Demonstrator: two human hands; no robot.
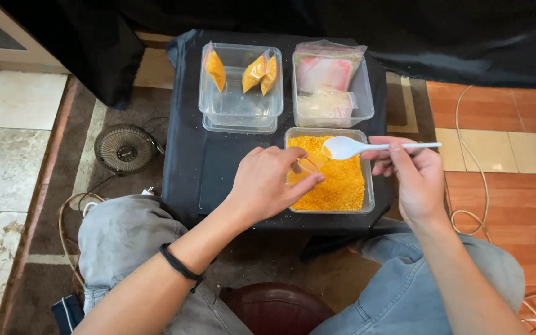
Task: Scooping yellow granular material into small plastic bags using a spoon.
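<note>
A smooth, glossy white plastic spoon (348, 147) is seen above coarse, matt orange granules (336, 180), which are held in a clear, glossy rectangular plastic tub (367, 201). A small transparent plastic film pouch (310, 164), thin and shiny, is seen over the granules. The low desk (187, 167) is covered in matt black cloth. Two further clear plastic tubs (209, 99) are seen behind. The floor (516, 155) is laid with smooth terracotta tiles, and faded grey denim trousers (119, 242) look rough.
</note>
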